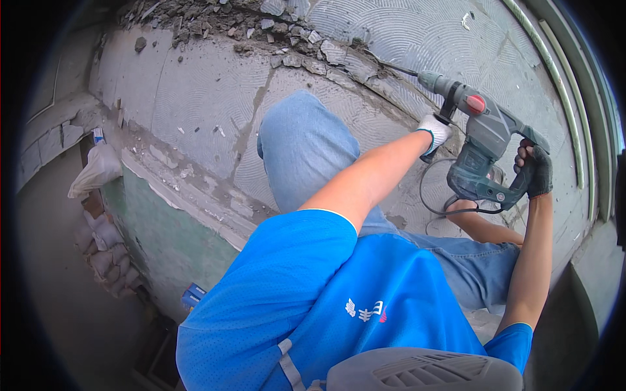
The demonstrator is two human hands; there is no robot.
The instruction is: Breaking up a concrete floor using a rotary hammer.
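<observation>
A grey rotary hammer with a red dial (482, 140) lies angled across the right half of the view, its long chisel bit (399, 68) reaching up-left to broken screed at a cracked seam (349, 62). My left hand (435, 133), in a white knit glove, is closed on the black side handle below the front collar. My right hand (536, 171), in a dark glove, wraps round the rear grip. A black cord (433, 208) loops beneath the tool. My bent knee (303, 146) in light jeans rests left of it.
Rubble (208, 26) lines the top of the ridged grey floor (195, 104). Pale pipes (561, 88) run along the right edge. To the left are a low green-faced wall (156, 228), a white sack (98, 169), piled bags (111, 264) and small blue boxes (192, 296).
</observation>
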